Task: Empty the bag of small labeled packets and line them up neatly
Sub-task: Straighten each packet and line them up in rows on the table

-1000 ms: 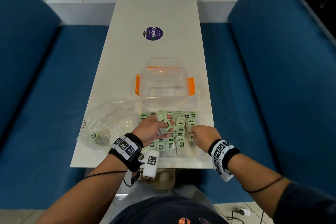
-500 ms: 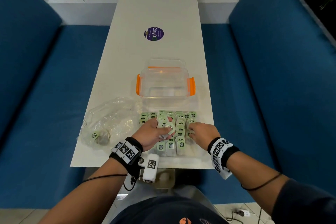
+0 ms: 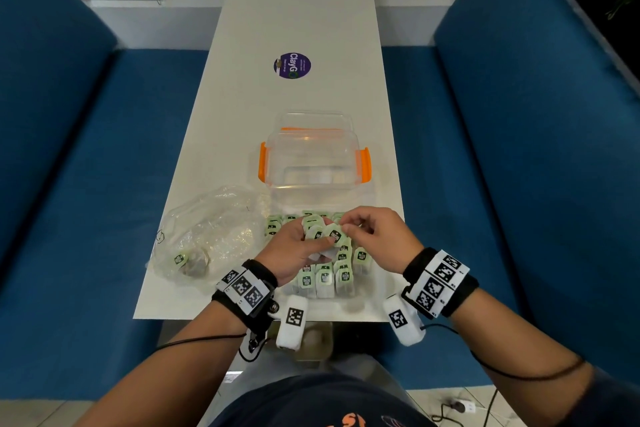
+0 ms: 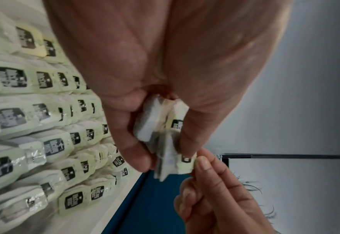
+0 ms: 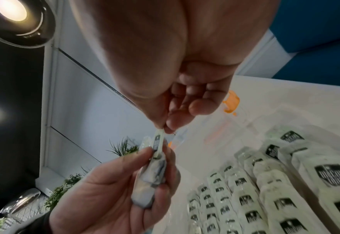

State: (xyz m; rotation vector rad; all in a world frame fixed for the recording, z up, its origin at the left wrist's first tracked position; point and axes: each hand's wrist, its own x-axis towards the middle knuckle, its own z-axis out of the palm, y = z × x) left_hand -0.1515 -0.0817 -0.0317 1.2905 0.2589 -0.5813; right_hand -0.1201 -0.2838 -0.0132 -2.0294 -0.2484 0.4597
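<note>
Above the packet rows (image 3: 325, 276) on the table (image 3: 301, 10), left hand (image 3: 294, 250) grips a small bunch of packets (image 3: 322, 236), apparently three; right hand (image 3: 377, 236) pinches one's label.

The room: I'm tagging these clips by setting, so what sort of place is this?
Probably a café or office lounge booth, not a home kitchen: a narrow white table runs between two blue upholstered benches, with a round branded sticker on the tabletop and recessed ceiling spotlights.
</note>
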